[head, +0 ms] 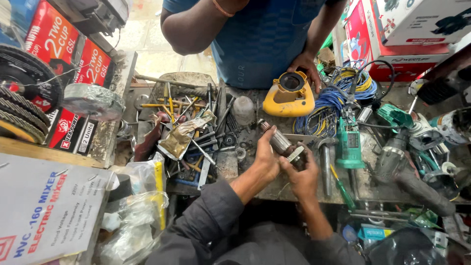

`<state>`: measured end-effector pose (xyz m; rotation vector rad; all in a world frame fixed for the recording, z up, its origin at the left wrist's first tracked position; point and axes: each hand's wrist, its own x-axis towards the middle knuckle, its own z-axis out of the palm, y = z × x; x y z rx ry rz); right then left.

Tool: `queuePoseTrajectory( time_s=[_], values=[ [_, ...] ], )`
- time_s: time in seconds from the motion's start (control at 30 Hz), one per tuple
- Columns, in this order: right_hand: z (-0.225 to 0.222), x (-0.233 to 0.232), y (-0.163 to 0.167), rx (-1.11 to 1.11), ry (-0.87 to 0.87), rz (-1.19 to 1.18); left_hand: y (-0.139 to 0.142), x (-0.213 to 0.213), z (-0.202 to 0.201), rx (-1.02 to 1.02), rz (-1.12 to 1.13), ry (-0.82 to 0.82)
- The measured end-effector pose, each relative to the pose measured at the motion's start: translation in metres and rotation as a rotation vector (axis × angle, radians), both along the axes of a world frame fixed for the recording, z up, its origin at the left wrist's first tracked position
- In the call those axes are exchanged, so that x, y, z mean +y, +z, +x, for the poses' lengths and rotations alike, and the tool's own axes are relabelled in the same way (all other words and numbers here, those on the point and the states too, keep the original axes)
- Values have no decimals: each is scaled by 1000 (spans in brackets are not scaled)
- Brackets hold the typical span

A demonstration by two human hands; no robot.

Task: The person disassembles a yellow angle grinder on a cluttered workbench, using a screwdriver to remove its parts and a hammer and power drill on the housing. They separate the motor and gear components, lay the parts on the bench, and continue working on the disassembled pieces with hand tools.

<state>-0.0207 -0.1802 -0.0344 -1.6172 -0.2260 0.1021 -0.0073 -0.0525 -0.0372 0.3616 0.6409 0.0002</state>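
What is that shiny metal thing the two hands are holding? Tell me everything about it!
The metal motor part is a grey, ribbed cylinder with a darker, coppery end pointing up and left. It looks like worn, greasy steel. It lies tilted above the cluttered workbench. The left hand grips its side, and the right hand closes over its lower end, which is hidden. A pale flat piece sits there between the fingers.

Red boxes upper left, white placard lower left, red-white cartons upper right.
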Motion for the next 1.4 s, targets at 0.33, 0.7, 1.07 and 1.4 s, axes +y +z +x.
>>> queuePoseTrajectory(
  time_s=[0.33,0.7,1.07,1.4],
  values=[
    [39,-68,35,-141,-34,-388,-2,0,-17,39,1249,-776],
    [54,-73,37,-281,247,-529,37,-33,-32,-520,1949,-357],
    [64,-73,47,-409,417,-454,24,-22,-40,-293,1964,-397],
    [62,-78,36,-176,540,-364,29,-15,-37,-305,1989,-598]
  ],
)
